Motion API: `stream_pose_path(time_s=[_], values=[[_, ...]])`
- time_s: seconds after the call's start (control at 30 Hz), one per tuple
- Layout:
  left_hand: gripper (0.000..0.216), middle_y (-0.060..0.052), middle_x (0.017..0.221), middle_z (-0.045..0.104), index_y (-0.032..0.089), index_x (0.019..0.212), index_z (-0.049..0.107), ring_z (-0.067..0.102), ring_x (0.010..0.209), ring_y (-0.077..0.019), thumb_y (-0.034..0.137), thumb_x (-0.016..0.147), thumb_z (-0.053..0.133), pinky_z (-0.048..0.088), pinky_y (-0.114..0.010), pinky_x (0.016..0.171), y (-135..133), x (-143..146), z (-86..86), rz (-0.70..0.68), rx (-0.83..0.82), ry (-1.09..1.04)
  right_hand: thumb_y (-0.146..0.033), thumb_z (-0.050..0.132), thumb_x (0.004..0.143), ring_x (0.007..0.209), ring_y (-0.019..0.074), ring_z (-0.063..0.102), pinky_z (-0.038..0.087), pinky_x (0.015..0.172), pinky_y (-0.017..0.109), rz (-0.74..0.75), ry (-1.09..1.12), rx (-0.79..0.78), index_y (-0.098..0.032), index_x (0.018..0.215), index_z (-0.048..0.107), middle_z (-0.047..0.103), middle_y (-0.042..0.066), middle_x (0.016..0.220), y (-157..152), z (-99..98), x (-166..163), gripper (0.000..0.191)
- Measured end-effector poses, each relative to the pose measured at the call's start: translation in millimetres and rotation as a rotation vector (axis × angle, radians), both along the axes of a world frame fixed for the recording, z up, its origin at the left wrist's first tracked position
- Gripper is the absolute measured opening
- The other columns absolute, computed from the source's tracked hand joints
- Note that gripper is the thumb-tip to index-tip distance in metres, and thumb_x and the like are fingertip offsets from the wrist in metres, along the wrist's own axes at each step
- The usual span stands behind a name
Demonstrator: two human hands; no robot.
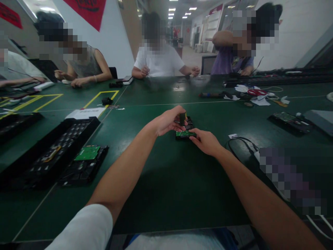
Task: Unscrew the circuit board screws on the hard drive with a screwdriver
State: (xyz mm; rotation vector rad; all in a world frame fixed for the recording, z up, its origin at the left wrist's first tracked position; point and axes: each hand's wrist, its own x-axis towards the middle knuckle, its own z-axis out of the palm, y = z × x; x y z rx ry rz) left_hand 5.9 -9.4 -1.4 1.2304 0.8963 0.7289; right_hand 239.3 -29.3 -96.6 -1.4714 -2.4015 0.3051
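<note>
My left hand (pixel 169 121) is closed around the thick dark handle of a screwdriver (pixel 182 119), which stands upright over a small black unit (pixel 179 137). The tool's tip is hidden behind my fingers. A green circuit board (pixel 185 133) shows on the unit, which looks like a hard drive and lies on the table. My right hand (pixel 205 141) holds the unit's near right edge between thumb and fingers.
To the left lie a long black tray (pixel 75 139) and another black unit (pixel 97 165) with a green board. A cable (pixel 241 139), a further black unit (pixel 291 123) and a grey case (pixel 321 119) are on the right. Several people sit across the green table (pixel 156 194).
</note>
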Motion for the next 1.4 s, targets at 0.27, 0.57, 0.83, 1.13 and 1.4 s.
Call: stream_pose_path(time_s=[0.27, 0.57, 0.83, 1.13, 1.4], values=[[0.044, -0.01, 0.093, 0.069, 0.015, 0.097, 0.068, 0.066, 0.074, -0.0188, 0.056, 0.088, 0.056, 0.052, -0.031, 0.068, 0.7, 0.5, -0.9, -0.021, 0.005, 0.035, -0.042, 0.056, 0.104, 0.076, 0.0202, 0.064, 0.036, 0.064, 0.029, -0.011, 0.0, -0.007, -0.026, 0.139, 0.062, 0.073, 0.004, 0.089, 0.6, -0.4, -0.7, 0.039], [0.036, -0.012, 0.092, 0.07, 0.014, 0.092, 0.064, 0.07, 0.079, -0.0215, 0.049, 0.088, 0.06, 0.055, -0.034, 0.075, -1.7, 1.7, 0.8, 0.007, -0.012, -0.004, -0.042, 0.054, 0.105, 0.076, 0.0202, 0.064, 0.036, 0.064, 0.029, 0.005, -0.002, 0.005, -0.026, 0.139, 0.061, 0.073, 0.004, 0.089, 2.9, -2.6, 0.7, 0.039], [0.043, -0.013, 0.095, 0.072, 0.014, 0.093, 0.071, 0.066, 0.075, -0.0198, 0.052, 0.087, 0.052, 0.052, -0.032, 0.069, 2.2, -3.0, 0.2, -0.008, 0.027, 0.046, -0.042, 0.055, 0.105, 0.075, 0.0199, 0.064, 0.037, 0.065, 0.03, 0.011, -0.004, 0.005, -0.025, 0.14, 0.061, 0.072, 0.003, 0.088, 3.2, -4.6, 0.9, 0.039], [0.04, -0.012, 0.091, 0.072, 0.015, 0.091, 0.069, 0.066, 0.074, -0.0199, 0.052, 0.087, 0.055, 0.051, -0.031, 0.065, 4.4, -3.3, -2.3, 0.015, 0.037, 0.041, -0.042, 0.055, 0.105, 0.077, 0.0203, 0.065, 0.038, 0.065, 0.03, 0.0, 0.004, 0.006, -0.026, 0.139, 0.062, 0.073, 0.005, 0.092, 2.5, -3.4, 1.1, 0.039], [0.045, -0.013, 0.095, 0.073, 0.014, 0.089, 0.07, 0.062, 0.072, -0.0184, 0.055, 0.089, 0.051, 0.049, -0.03, 0.063, 5.5, 2.0, -5.8, 0.036, 0.064, 0.059, -0.041, 0.055, 0.105, 0.075, 0.0203, 0.064, 0.035, 0.063, 0.03, -0.01, -0.005, 0.0, -0.026, 0.139, 0.062, 0.073, 0.004, 0.087, 0.0, -0.3, -0.4, 0.039]])
